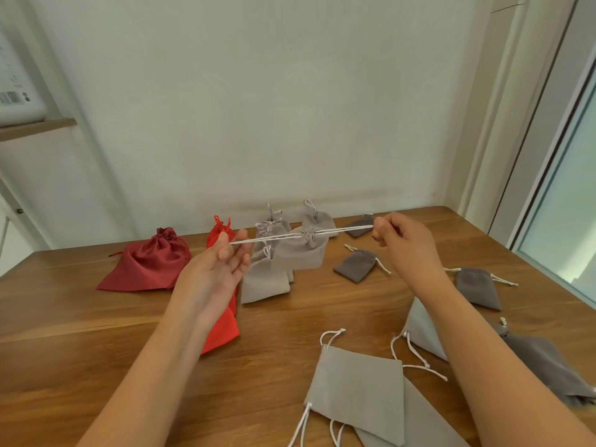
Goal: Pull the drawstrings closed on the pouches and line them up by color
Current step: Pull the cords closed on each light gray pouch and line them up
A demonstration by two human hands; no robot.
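Observation:
A light grey pouch (pixel 301 253) hangs in the air above the table, its mouth gathered tight. My left hand (pixel 222 262) pinches its white drawstring on the left, and my right hand (pixel 404 241) pinches the drawstring on the right; the cords run taut between them. Behind it several light grey pouches (pixel 264 279) with closed tops lie in a row. A dark red pouch (pixel 148 262) and a bright red pouch (pixel 222 327) lie to the left. Small dark grey pouches (pixel 356 264) lie to the right.
Flat, open light grey pouches (pixel 358 391) lie near the front edge, between my forearms. More grey pouches (pixel 548 362) lie at the right under my right arm. The wooden table (pixel 80 343) ends at a white wall behind and a window frame (pixel 548 156) on the right.

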